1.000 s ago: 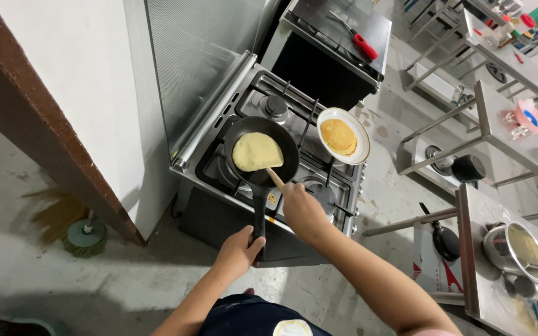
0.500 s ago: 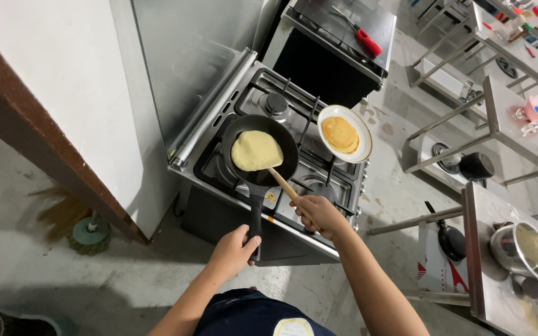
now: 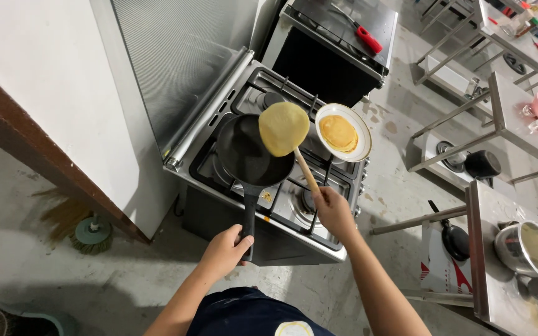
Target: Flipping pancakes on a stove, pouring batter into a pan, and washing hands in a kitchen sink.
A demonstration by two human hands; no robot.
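A black frying pan (image 3: 250, 155) sits on the gas stove (image 3: 281, 193), and my left hand (image 3: 224, 250) grips its long handle. My right hand (image 3: 333, 211) holds a wooden spatula (image 3: 305, 173) that carries a pale yellow pancake (image 3: 283, 128) lifted above the pan's right edge. Just to the right, a white plate (image 3: 361, 127) on the stove holds a golden pancake (image 3: 338, 132).
A black oven unit (image 3: 337, 46) with a red-handled tool stands behind the stove. Metal racks (image 3: 499, 118) and a table with a pot of batter (image 3: 533, 249) are at the right. A second black pan (image 3: 453, 236) lies on the floor. A broom (image 3: 85, 230) leans at the left.
The pancake was lying in the pan; now the spatula has lifted it out and up toward the plate. My left hand keeps its hold on the pan handle.
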